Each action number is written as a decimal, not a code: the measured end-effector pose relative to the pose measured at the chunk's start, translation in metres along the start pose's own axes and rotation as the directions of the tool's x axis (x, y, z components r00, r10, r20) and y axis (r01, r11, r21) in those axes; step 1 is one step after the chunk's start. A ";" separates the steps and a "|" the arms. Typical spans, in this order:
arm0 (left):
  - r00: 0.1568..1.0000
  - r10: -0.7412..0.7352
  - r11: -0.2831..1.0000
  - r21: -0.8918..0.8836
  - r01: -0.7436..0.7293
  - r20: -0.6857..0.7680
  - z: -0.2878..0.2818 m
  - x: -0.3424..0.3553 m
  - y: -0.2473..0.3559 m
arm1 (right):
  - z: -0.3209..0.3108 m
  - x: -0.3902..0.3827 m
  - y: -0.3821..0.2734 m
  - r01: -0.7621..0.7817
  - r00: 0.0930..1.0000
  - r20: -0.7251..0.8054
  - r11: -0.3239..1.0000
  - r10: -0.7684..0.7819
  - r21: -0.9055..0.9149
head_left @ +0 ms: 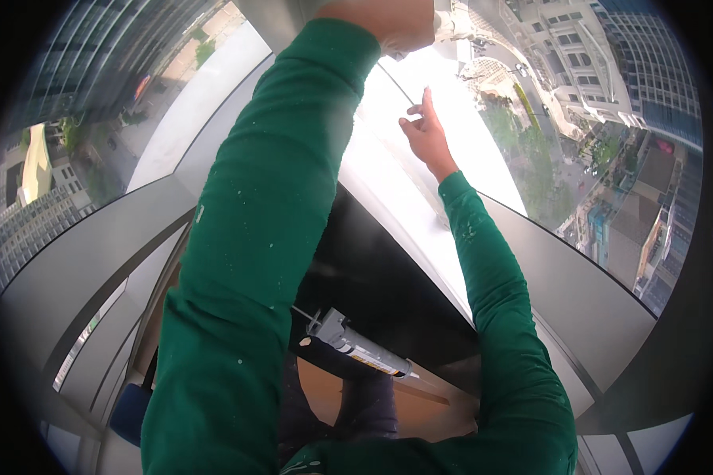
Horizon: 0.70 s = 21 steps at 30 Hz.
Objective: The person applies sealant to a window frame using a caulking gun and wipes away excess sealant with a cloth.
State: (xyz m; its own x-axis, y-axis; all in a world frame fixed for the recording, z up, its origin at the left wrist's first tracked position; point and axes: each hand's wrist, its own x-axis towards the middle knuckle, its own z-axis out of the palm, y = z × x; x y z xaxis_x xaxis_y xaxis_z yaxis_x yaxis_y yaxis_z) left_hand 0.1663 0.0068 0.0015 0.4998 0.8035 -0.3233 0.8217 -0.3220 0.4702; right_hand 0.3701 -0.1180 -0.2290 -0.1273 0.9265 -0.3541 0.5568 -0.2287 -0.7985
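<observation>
My left hand (396,24), cut off by the top of the view, is curled at the upper end of the bright white window section, holding something I cannot make out. My right hand (428,134) is lower and to the right, index finger stretched up and thumb out, on or just over the glare-lit glass beside a thin dark line (396,83); whether it touches is unclear. A grey caulking gun with a cartridge (352,344) lies below, between my forearms, on a black surface (380,269).
Curved windows at both sides show streets and buildings far below, framed by grey mullions (578,269). A dark blue object (127,416) stands at lower left. My legs show below the caulking gun, over a brown board (424,404).
</observation>
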 end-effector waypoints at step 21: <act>0.990 -0.053 0.892 -0.439 0.106 0.132 0.000 -0.032 0.044 | -0.085 -0.100 -0.181 0.065 0.997 0.056 0.994 -0.061 -0.087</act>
State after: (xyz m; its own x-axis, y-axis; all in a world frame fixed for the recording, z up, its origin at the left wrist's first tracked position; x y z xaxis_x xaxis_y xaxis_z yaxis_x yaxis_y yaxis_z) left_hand 0.1864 -0.0325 0.0324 0.4872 0.7464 -0.4534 0.6658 0.0184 0.7459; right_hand 0.3517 -0.1438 -0.0078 -0.2066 0.9205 -0.3318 0.6162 -0.1411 -0.7749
